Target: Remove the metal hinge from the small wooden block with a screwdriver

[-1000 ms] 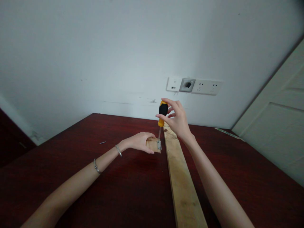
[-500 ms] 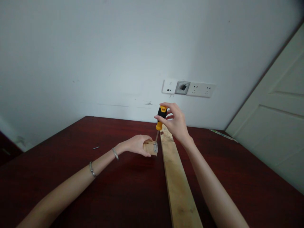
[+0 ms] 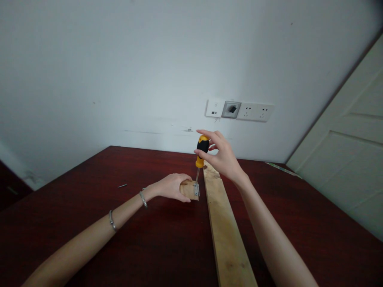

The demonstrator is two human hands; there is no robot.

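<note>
My left hand [image 3: 173, 186] is closed around a small wooden block [image 3: 188, 191] near the middle of the table. On the block's right end sits a small metal hinge [image 3: 196, 189]. My right hand [image 3: 220, 153] grips a screwdriver [image 3: 202, 144] with a yellow and black handle, thumb on its side and index finger stretched over its top. The shaft points down, slightly tilted, and its tip meets the hinge. Whether a screw is under the tip is too small to tell.
A long wooden plank [image 3: 226, 223] lies just right of the block on the dark red table [image 3: 161, 243]. At the left rests a thin metal piece [image 3: 122, 185]. A narrow strip [image 3: 283, 169] lies at the back right. Behind are the wall and sockets [image 3: 255, 111].
The screwdriver handle has come slightly down and left, and my right index finger now reaches over its top. The block stays in my left hand. The view has shifted a little.
</note>
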